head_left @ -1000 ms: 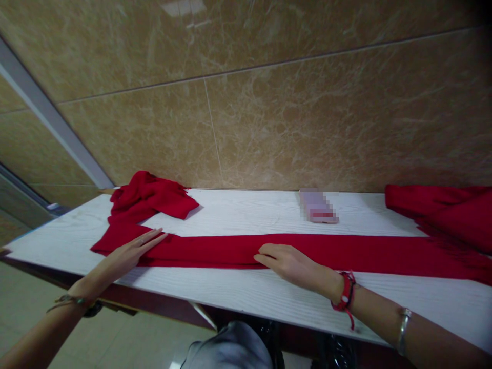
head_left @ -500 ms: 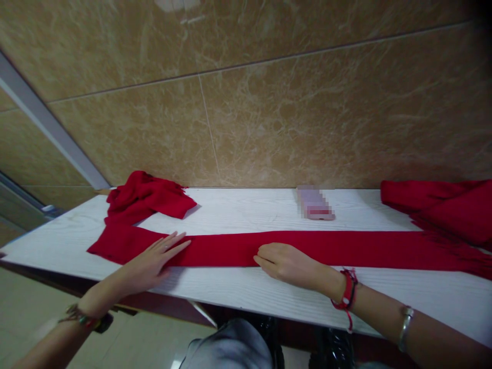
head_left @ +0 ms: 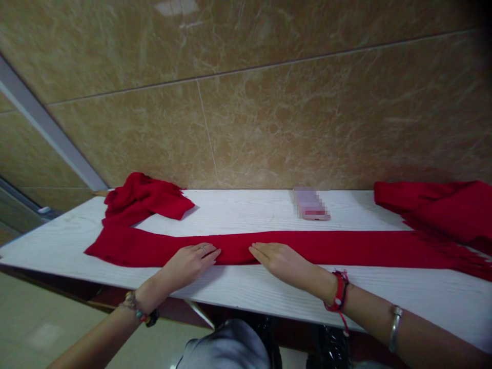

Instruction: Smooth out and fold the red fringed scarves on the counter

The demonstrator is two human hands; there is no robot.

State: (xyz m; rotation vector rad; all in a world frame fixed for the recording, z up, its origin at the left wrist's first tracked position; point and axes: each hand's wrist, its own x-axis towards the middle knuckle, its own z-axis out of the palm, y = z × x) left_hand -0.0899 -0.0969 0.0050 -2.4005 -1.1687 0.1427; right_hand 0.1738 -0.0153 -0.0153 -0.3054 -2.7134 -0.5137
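A long red scarf (head_left: 346, 249) lies in a flat folded strip along the table, with a fringe (head_left: 457, 253) at its right end. My left hand (head_left: 196, 260) rests on the strip left of the middle, fingers stretched out towards the right. Just across from it, my right hand (head_left: 282, 259) lies on the same strip with its fingers extended to the left. A short stretch of red cloth shows between the fingertips, its near edge slightly rumpled. Both thumbs are mostly hidden.
At the back left a crumpled red cloth (head_left: 144, 197) joins the strip's left end. A pixelated phone-like object (head_left: 311, 205) lies by the tiled wall (head_left: 307, 118). More folded red cloth (head_left: 442, 205) sits at the right. The white table (head_left: 238, 284) has its front edge near my body.
My left hand has slid right along the scarf, closer to my right hand. The right hand has barely shifted, and its fingers look straighter. The view has moved slightly.
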